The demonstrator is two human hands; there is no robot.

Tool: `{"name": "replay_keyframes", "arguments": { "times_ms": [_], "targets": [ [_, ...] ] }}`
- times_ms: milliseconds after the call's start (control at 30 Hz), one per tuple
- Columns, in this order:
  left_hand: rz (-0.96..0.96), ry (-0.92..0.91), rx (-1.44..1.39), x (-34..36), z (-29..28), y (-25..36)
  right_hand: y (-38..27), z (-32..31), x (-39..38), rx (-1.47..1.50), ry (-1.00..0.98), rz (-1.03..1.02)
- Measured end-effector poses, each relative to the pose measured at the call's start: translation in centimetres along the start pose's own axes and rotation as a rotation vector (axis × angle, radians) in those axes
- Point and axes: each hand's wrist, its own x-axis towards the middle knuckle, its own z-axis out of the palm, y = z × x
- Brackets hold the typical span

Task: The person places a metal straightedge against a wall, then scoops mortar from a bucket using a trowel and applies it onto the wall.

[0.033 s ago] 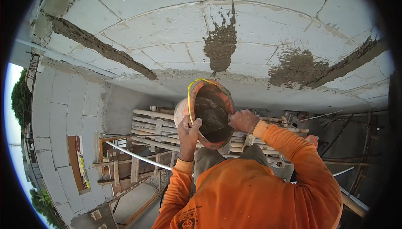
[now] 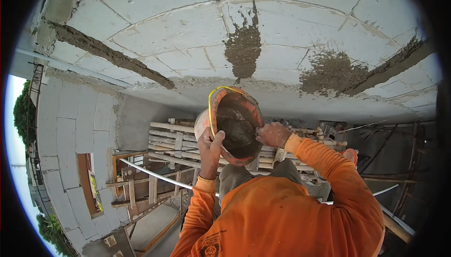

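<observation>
An orange-red bucket (image 2: 258, 111) is tilted in front of me, its mouth facing up toward my view. Wet grey mortar (image 2: 242, 135) lies inside it. A yellow handle (image 2: 211, 104) loops along its left rim. My left hand (image 2: 210, 150) grips that rim, thumb on the near side, fingers wrapped around the outside. At the right rim my right hand (image 2: 273, 135) is closed, knuckles up, its fingertips at the mouth of the bucket. Whatever it holds is hidden by the fingers and the mortar.
Ahead stands a pale block wall (image 2: 291, 27) with mortar patches (image 2: 243, 50) and a diagonal mortar strip (image 2: 112, 56). Bamboo poles (image 2: 174, 134) form a platform below. A white pipe (image 2: 159, 177) crosses at left. Another block wall (image 2: 63, 135) has a window opening.
The view has shifted slightly, so the wall patches sit a little further left. Both hands keep their places on the bucket.
</observation>
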Motion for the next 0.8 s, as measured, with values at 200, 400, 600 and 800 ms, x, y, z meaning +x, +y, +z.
{"name": "replay_keyframes", "arguments": {
  "times_ms": [200,400,600,800],
  "targets": [
    [-0.074,0.140,-0.130,-2.0,1.8,-0.5,4.5,0.2,-5.3,0.194,0.124,-0.050],
    [-0.176,0.240,-0.290,-4.2,2.6,-6.0,5.5,-4.8,-4.2,0.071,0.016,-0.184],
    [-0.204,0.388,-0.317,-7.4,1.7,-10.2,9.0,-5.3,-4.7,0.254,-0.095,-0.377],
    [-0.190,0.489,-0.188,-8.3,-0.7,-12.1,16.2,-6.6,1.1,0.857,-0.642,0.058]
  ]
}}
